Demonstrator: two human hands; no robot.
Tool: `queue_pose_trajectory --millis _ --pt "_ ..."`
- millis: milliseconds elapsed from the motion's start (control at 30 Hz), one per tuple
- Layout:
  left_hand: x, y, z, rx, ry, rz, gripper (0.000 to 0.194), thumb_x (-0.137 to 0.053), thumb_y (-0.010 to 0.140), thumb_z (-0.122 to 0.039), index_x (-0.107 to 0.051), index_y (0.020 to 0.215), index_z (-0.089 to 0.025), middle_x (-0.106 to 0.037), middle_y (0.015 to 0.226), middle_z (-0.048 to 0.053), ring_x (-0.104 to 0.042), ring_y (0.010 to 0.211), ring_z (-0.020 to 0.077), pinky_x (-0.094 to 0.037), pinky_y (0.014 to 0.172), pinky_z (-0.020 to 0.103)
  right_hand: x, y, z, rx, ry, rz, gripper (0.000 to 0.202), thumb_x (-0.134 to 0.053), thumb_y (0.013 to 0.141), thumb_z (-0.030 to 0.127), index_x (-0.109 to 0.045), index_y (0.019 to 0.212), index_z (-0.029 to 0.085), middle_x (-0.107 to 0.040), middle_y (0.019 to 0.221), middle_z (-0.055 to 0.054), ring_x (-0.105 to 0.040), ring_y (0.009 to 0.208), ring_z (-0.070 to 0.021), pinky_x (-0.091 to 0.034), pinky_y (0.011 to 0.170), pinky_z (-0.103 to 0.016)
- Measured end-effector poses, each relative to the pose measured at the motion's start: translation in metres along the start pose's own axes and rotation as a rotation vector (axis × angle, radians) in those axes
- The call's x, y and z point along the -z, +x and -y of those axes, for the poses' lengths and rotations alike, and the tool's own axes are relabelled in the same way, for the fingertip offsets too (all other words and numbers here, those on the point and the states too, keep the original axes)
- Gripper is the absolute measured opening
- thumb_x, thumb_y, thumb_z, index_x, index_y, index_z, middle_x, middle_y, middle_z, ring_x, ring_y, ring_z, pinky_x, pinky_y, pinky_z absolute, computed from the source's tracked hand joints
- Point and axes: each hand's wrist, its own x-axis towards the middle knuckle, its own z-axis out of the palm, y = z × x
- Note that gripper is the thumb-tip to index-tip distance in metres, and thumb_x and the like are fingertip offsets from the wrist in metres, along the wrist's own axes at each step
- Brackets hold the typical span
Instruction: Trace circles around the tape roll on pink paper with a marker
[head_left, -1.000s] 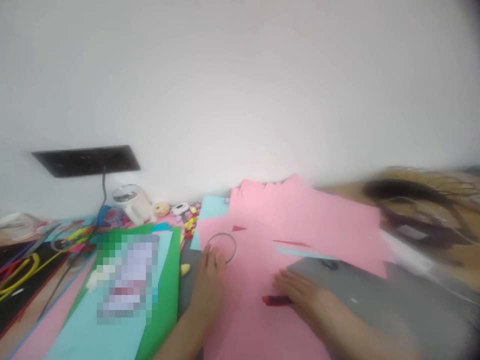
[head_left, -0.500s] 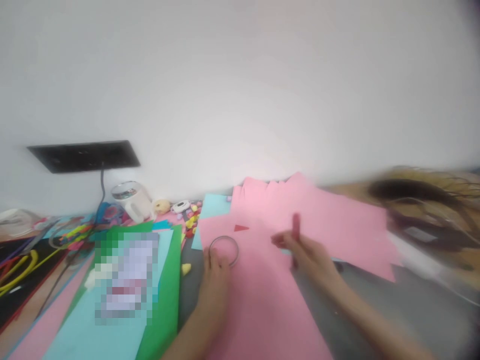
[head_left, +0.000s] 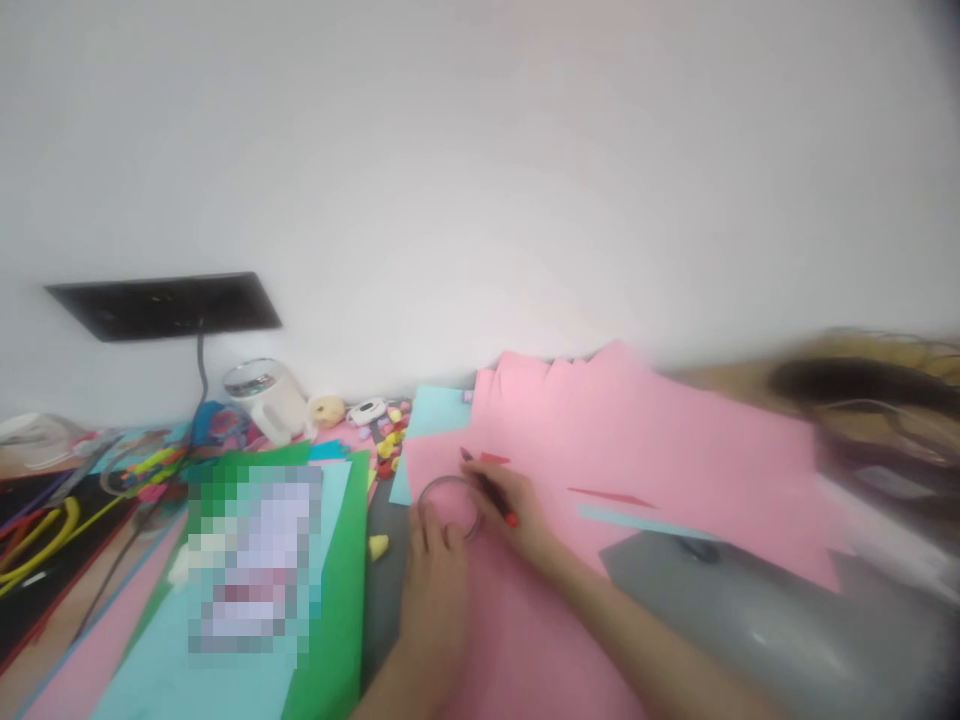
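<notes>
At ring on pink paper: left hand, fingers extended, on near rim; right hand, fingers gripping red-and-black pen, tip just beyond far rim. Steady work likely needs ring pressed flat, pen upright.

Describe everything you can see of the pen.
The pen is slim and dark with a red back end, perhaps plastic. The right hand grips it at a slant over the pink paper, by the ring; its narrow tip points forward and left. Whether the tip touches the pink paper is too blurred to tell.
</notes>
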Motion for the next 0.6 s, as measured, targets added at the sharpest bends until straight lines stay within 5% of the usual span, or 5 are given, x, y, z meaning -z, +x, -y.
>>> queue_pose_trajectory --millis 233,433,600 --pt "0.007 0.006 -0.014 -0.008 0.027 0.055 0.042 -0.034 0.075 0.002 -0.063 0.103 -0.007 -0.06 0.113 0.023 -0.054 0.11 0.0329 -0.046 0.087 0.05 -0.001 0.001 -0.009 0.032 -0.131 0.01 0.025 -0.053 0.076 0.021 -0.063 0.098 0.019 -0.064 0.073 -0.002 -0.061 0.069 -0.0188 -0.05 0.064 -0.031" --pt "0.001 0.002 -0.031 -0.017 -0.063 -0.017 0.045 -0.039 0.071 0.003 -0.06 0.11 0.0 -0.058 0.112 0.028 -0.051 0.112 0.0371 -0.04 0.093 0.056 0.0 0.001 -0.002 -0.004 -0.134 -0.01 0.024 -0.049 0.076 0.019 -0.061 0.096 0.018 -0.065 0.078 -0.005 -0.061 0.067 -0.0187 -0.05 0.062 -0.031" --pt "0.004 0.011 -0.028 -0.025 0.023 0.046 0.046 -0.037 0.071 0.002 -0.061 0.11 -0.004 -0.061 0.107 0.025 -0.055 0.105 0.0361 -0.046 0.084 0.053 0.0 0.001 0.0 0.003 -0.136 -0.033 0.024 -0.049 0.074 0.018 -0.062 0.094 0.017 -0.066 0.078 -0.005 -0.061 0.065 -0.0185 -0.05 0.062 -0.031"
